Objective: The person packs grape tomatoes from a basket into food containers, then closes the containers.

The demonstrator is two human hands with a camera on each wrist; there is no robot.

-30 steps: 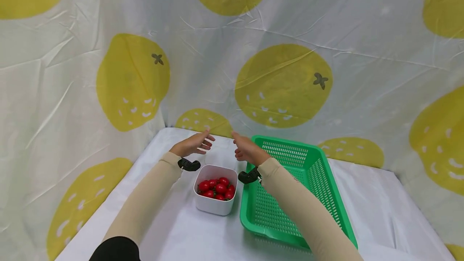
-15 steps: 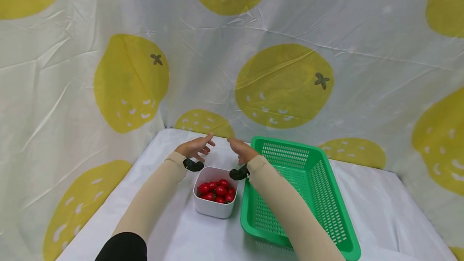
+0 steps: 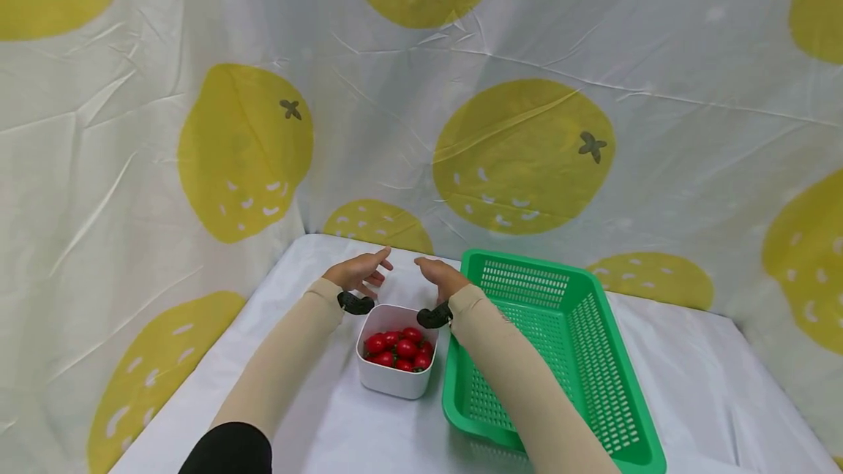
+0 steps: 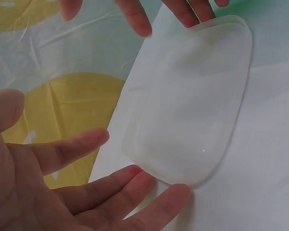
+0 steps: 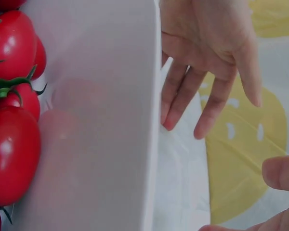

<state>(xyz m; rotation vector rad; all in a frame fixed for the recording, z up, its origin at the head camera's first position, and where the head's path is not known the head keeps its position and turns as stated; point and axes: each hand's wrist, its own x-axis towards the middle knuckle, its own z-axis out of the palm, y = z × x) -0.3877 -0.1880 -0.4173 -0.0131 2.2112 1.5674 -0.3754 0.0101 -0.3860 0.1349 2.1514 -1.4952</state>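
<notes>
A translucent, rounded lid (image 4: 183, 110) lies on the white cloth behind the white container, between the two hands. Fingers of my left hand (image 3: 356, 273) reach to one short edge of it, thumb and index spread apart. At the opposite edge are the fingertips of my right hand (image 3: 444, 276), largely straight; the right palm is hidden in the left wrist view. The square white container (image 3: 395, 384) stands just nearer than the hands, upright and uncovered. Several red cherry tomatoes (image 3: 405, 348), some with green stems, lie inside it.
A green perforated basket (image 3: 549, 335) stands to the right of the container, with the right forearm across its left side. White cloth (image 3: 342, 415) covers the table. A lemon-print sheet (image 3: 369, 130) hangs at the back and left.
Both hands have come closer together and slightly nearer, the right hand moving left, so their fingers are now at the lid's two ends. Container and basket have stayed in place.
</notes>
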